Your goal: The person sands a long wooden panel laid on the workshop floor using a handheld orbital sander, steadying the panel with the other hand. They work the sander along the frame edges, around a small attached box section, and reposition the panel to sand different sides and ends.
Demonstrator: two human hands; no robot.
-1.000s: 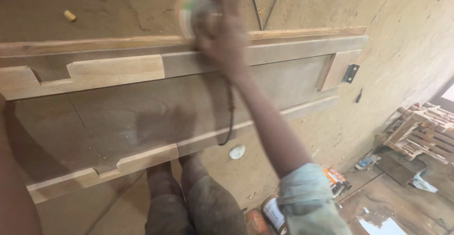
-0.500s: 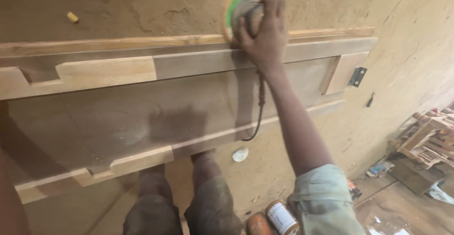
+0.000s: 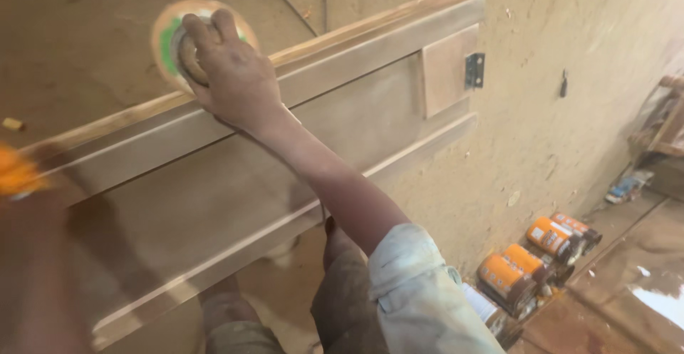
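One hand only at work: right hand [image 3: 231, 76] clamped over round green-backed sanding disc tool [image 3: 171, 40], pressed flat on upper rail of long brown wooden panelled frame [image 3: 299, 154] for even contact. Left hand [image 3: 32, 283] blurred at frame's near end; grip undeterminable.

The round sander [image 3: 174, 44] has a tan disc rim and a green body, and it sits pressed flat at the far left, on the far edge of the wooden door panel [image 3: 285, 161]. The panel is long, dusty brown and framed with paler rails. It lies slanting from near left to far right, with a small black hinge [image 3: 474, 70] at its right end.
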